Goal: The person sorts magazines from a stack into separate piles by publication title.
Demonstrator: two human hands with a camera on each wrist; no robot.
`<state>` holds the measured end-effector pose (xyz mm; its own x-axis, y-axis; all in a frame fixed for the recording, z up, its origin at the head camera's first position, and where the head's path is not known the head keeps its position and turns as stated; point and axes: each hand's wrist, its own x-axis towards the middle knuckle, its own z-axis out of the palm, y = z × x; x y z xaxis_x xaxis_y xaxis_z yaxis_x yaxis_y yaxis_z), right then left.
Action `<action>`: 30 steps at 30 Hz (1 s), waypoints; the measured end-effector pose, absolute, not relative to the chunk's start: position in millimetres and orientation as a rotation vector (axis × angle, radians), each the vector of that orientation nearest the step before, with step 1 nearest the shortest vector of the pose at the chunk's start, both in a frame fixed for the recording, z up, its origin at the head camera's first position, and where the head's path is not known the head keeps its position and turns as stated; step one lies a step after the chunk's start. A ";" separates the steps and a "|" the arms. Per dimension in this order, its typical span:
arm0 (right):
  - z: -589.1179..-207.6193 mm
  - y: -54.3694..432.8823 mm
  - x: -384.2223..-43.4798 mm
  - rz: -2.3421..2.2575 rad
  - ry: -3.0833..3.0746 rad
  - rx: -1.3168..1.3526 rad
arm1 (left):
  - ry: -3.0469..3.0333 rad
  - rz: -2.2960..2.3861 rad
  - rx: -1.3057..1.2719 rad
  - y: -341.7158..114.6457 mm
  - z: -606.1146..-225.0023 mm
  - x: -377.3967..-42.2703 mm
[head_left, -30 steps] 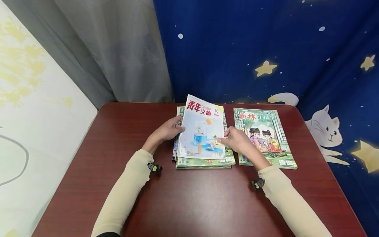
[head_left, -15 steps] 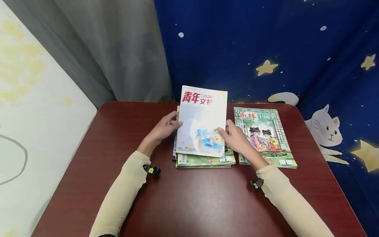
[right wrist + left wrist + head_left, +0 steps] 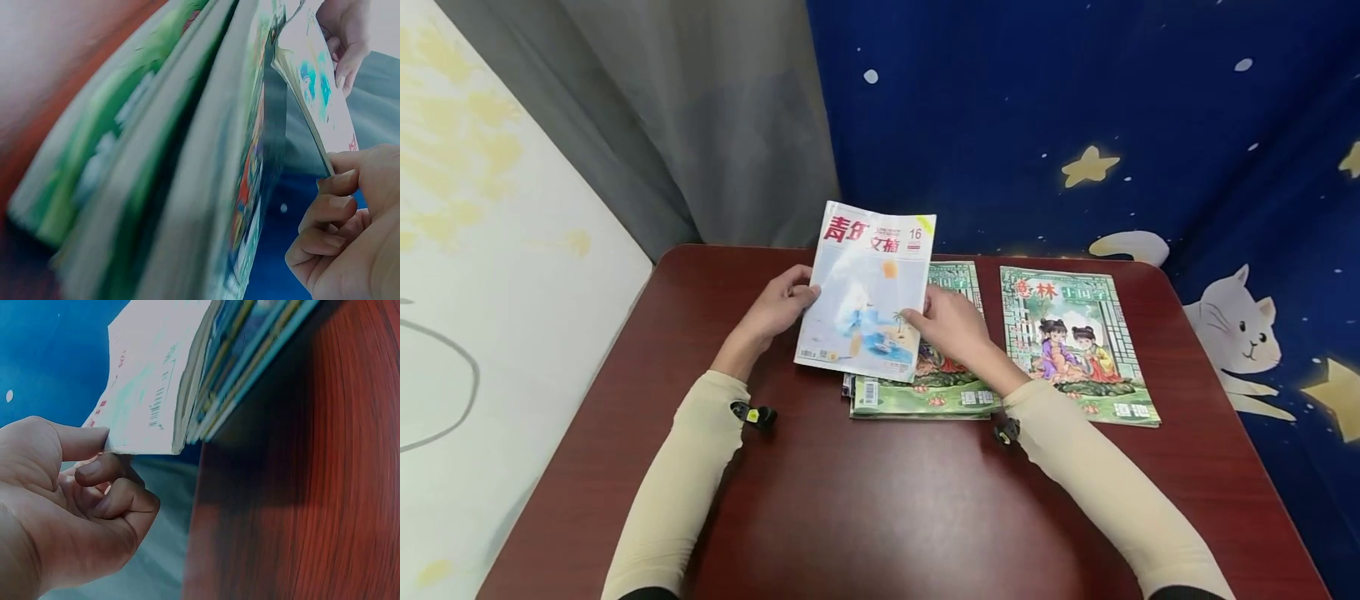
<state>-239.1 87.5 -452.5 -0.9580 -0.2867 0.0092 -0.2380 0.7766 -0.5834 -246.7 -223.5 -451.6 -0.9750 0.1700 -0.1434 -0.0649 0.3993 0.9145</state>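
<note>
A white magazine (image 3: 868,300) with red title characters and a beach picture is held up between both hands. The left hand (image 3: 777,304) pinches its left edge, thumb on the cover and fingers behind. On the opposite edge, the right hand (image 3: 953,323) pinches it the same way. Partly covered by it is a stack of green magazines (image 3: 925,400) on the table. In the left wrist view the thumb and curled fingers grip the corner of the white magazine (image 3: 147,394). The right wrist view shows it raised apart from the stack (image 3: 181,156).
Another green magazine (image 3: 1075,350) with two cartoon figures lies to the right of the stack. The dark red table (image 3: 880,517) meets a grey curtain (image 3: 700,125) and a blue starry curtain (image 3: 1000,125) at its far edge. A white wall (image 3: 475,292) stands at the left.
Both hands have lifted the white magazine off the stack and carried it to the left. More of the green cover beneath it now shows. The separate green magazine stays put.
</note>
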 end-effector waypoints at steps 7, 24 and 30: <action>-445.5 51.5 -254.2 -0.778 2.868 -0.498 | 2.502 1.519 -0.004 -254.5 -444.7 -248.9; -446.2 -13.2 -263.1 -0.588 2.787 -0.467 | 2.547 1.308 -0.188 -308.6 -455.0 -247.5; -446.6 -29.8 -266.9 -0.501 2.802 -0.431 | 2.552 1.243 -0.235 -325.1 -461.3 -254.0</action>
